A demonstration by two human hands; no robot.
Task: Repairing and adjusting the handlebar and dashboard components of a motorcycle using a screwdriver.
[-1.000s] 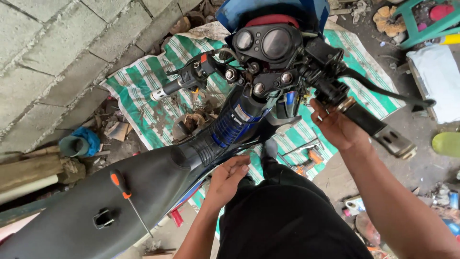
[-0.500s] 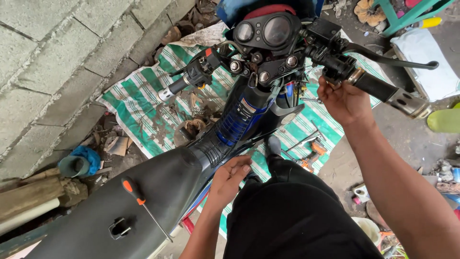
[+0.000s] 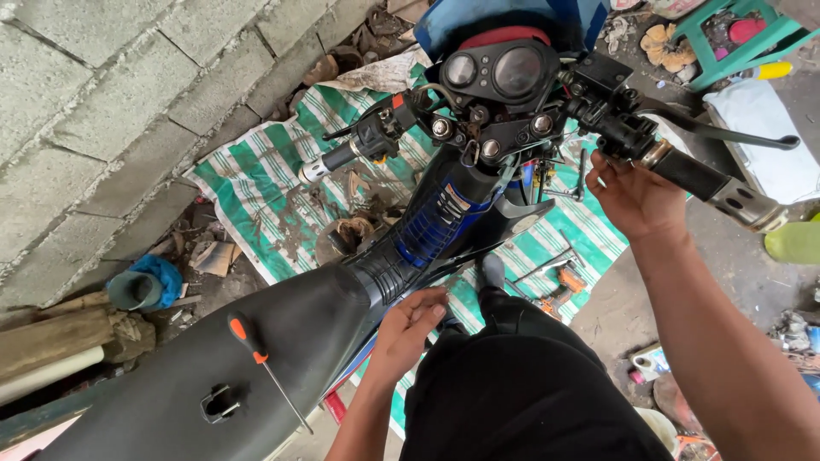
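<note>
A stripped motorbike (image 3: 427,230) lies below me, with a black seat (image 3: 282,341) and blue frame cover. My left hand (image 3: 410,329) rests at the edge of the seat, fingers curled loosely against the bike's side. My right hand (image 3: 628,192) reaches under the right handlebar grip (image 3: 700,175), fingers up against the black switch housing (image 3: 619,128); what they pinch is hidden. An orange-handled screwdriver (image 3: 260,363) lies loose on the seat. The round gauges (image 3: 500,72) sit at the top of the bars.
A green-and-white striped sheet (image 3: 282,188) is spread under the bike, with tools (image 3: 555,273) lying on it to the right. A grey block wall (image 3: 102,111) runs along the left. A green stool (image 3: 743,38) and a white container (image 3: 760,128) stand at the far right.
The view has shifted, so the bike sits lower and more central. My right hand stays under the right grip. My left hand remains by the seat's edge.
</note>
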